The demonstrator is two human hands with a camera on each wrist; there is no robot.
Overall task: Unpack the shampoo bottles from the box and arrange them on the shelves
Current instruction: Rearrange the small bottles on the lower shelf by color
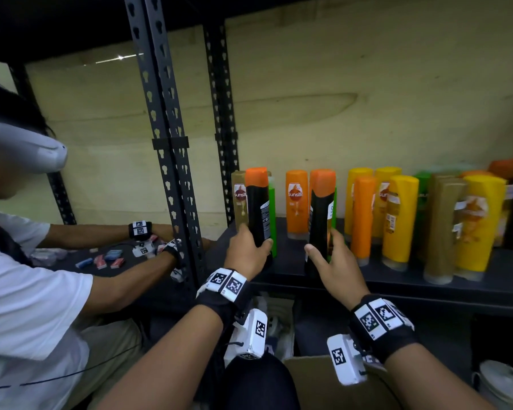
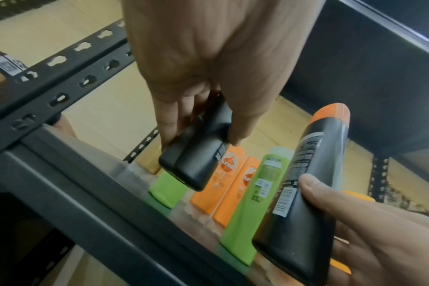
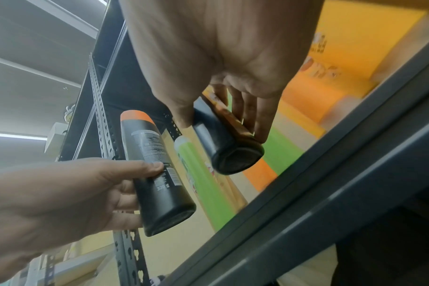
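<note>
Each hand holds a black shampoo bottle with an orange cap, upright at the front of the dark shelf (image 1: pixel 397 287). My left hand (image 1: pixel 245 251) grips the left black bottle (image 1: pixel 258 208) low on its body; in the left wrist view this bottle (image 2: pixel 196 164) has its base off the shelf board. My right hand (image 1: pixel 335 263) grips the right black bottle (image 1: pixel 320 216), and its base (image 3: pixel 235 160) is also in the air. A green bottle (image 2: pixel 255 193) stands right behind it. The cardboard box (image 1: pixel 311 377) is below, by my knees.
Orange (image 1: pixel 296 199), yellow (image 1: pixel 400 217) and gold (image 1: pixel 442 229) bottles stand in rows to the right on the shelf. A slotted black upright (image 1: pixel 172 173) borders the shelf's left end. Another person (image 1: pixel 27 291) sits to the left, handling small packets (image 1: pixel 104 260). A white bucket (image 1: pixel 504 386) stands low right.
</note>
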